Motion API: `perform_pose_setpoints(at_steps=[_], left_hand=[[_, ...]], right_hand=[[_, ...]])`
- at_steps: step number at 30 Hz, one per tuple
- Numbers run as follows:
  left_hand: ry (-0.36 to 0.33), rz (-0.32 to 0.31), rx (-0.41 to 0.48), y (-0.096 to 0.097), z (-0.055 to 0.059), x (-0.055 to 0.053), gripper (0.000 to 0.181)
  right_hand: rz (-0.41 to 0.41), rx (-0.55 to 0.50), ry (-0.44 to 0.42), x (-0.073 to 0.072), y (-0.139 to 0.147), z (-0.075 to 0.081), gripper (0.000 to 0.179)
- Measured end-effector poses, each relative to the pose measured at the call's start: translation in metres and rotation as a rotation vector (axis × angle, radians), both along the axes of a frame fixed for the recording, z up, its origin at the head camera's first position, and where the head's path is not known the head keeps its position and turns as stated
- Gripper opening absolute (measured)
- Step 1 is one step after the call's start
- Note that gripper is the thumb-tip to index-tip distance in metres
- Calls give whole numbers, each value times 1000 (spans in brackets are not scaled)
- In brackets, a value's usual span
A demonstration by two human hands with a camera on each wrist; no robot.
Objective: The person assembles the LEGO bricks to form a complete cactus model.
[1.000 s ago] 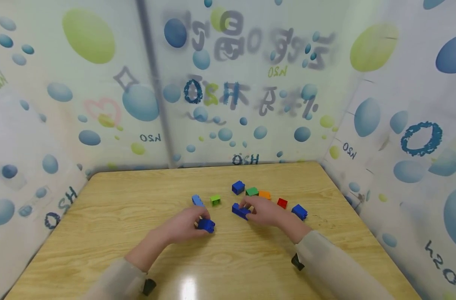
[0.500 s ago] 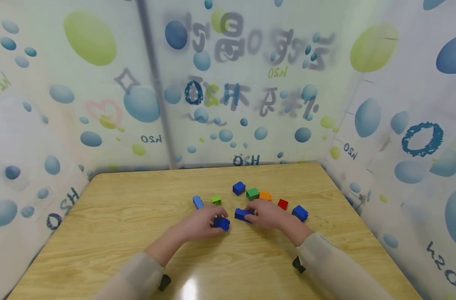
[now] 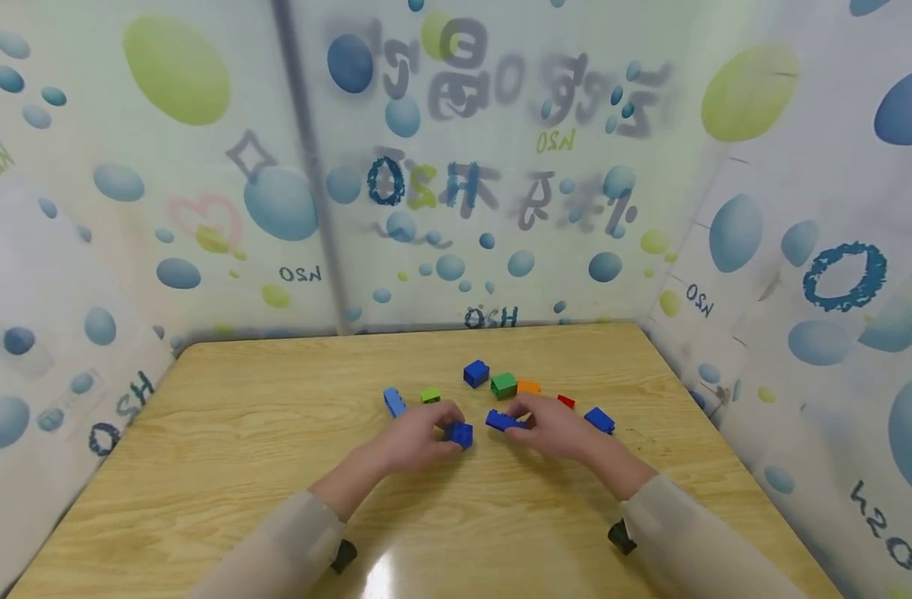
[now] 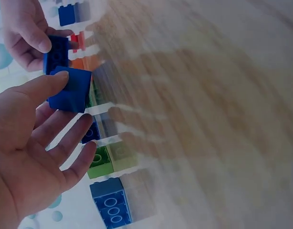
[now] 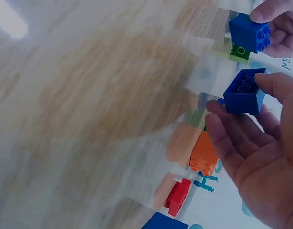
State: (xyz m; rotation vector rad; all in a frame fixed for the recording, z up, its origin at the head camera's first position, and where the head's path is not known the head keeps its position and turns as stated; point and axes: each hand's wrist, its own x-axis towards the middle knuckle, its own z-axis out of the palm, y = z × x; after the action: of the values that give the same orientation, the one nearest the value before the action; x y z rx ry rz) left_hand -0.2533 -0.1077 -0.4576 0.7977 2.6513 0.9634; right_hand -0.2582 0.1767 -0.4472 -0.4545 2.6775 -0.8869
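- Wooden counter (image 3: 239,399), carrying every loose block.
- Right hand (image 3: 555,428): pinches a long blue block (image 3: 503,420) between the counter's left and right edges.
- Left hand (image 3: 422,437): grips a shorter blue block (image 3: 462,435) just beside it, the two apart.
- Light blue block (image 3: 394,402): nearest the left edge.
- Far blue block (image 3: 476,373): nearest the far edge; outer blue block (image 3: 599,420): nearest the right edge.
- Green block (image 3: 504,385), orange block (image 3: 528,387): side by side, towards the far edge.
- Red block (image 3: 566,401), lime block (image 3: 430,396): smallest.
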Motion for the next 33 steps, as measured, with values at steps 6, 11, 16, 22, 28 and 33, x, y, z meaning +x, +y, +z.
perform_pose_setpoints(at_steps=[6,11,16,22,28,33], left_hand=[[-22,16,35,1,-2,-3,31],[-44,17,33,0,-3,-3,30],[-51,3,51,-2,-4,-1,33],[-54,-29,91,-7,-7,-1,38],[-111,-31,144,-8,-8,0,33],[-115,-26,147,-9,-8,0,30]], right_hand=[[51,-76,21,5,3,4,23],[127,-165,55,6,1,6,33],[163,-207,82,4,-2,3,37],[221,-215,114,4,-7,2,40],[259,-190,102,4,-14,2,41],[269,-154,121,5,-21,4,41]])
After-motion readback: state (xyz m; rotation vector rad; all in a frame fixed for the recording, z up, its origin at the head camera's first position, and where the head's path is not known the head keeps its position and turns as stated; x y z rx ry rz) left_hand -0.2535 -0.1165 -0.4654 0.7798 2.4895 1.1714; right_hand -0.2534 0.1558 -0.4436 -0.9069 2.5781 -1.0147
